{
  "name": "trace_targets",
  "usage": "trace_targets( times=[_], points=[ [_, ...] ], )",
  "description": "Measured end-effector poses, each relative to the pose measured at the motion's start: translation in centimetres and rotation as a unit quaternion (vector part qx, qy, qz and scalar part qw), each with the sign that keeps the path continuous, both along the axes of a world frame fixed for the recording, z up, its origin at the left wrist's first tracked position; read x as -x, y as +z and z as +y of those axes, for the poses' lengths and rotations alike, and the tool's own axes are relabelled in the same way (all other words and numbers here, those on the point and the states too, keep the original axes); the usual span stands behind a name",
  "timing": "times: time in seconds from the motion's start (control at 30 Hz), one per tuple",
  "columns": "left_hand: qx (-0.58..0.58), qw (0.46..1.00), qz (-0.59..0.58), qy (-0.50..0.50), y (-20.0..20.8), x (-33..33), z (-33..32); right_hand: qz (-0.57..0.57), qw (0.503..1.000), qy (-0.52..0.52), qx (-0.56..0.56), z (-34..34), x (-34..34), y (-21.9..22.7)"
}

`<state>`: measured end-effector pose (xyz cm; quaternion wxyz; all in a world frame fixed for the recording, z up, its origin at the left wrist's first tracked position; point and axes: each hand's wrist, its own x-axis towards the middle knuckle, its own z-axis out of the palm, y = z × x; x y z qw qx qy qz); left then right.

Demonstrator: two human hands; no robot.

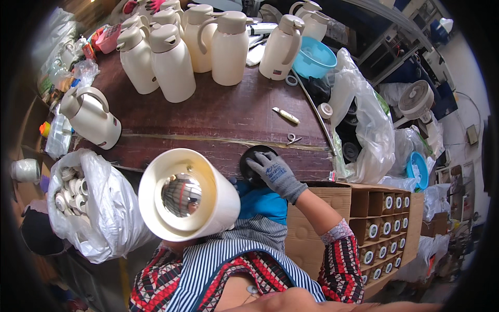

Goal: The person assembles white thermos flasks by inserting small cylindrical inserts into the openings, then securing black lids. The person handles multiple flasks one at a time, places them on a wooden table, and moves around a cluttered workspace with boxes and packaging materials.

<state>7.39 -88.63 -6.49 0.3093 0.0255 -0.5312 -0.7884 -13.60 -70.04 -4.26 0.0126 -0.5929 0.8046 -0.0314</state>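
An upturned cream vacuum jug [221,200] is held tilted in front of me, its open bottom facing up. A shiny mirror-like liner [181,194] shows inside it. My left forearm passes behind the jug; the left hand is almost wholly hidden there, gripping it. My right hand [275,173], in a grey knit glove, is closed on a black round cap [250,167] at the table's near edge, just right of the jug. The fingers lie over the cap's rim.
Several finished-looking jugs [230,54] stand along the far side of the dark table [208,117]; another jug [93,118] is at left. A tube [286,115] lies ahead. Left is a bag [117,218] of white parts; right, a divided carton [317,223] with liners and a black-parts bag [371,135].
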Motion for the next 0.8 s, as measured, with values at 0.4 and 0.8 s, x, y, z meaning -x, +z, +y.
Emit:
trace_targets(
  times=[0.4,0.8],
  points=[
    [-0.538,0.527,0.657,0.012,0.0,4.3,5.7,-0.089,0.995,0.039,-0.023,-1.2,-1.9,-0.1],
    [-0.366,0.914,0.062,-0.165,-2.5,-4.4,1.8,-0.069,0.998,-0.009,0.004,-3.5,-4.5,1.5]
  ],
)
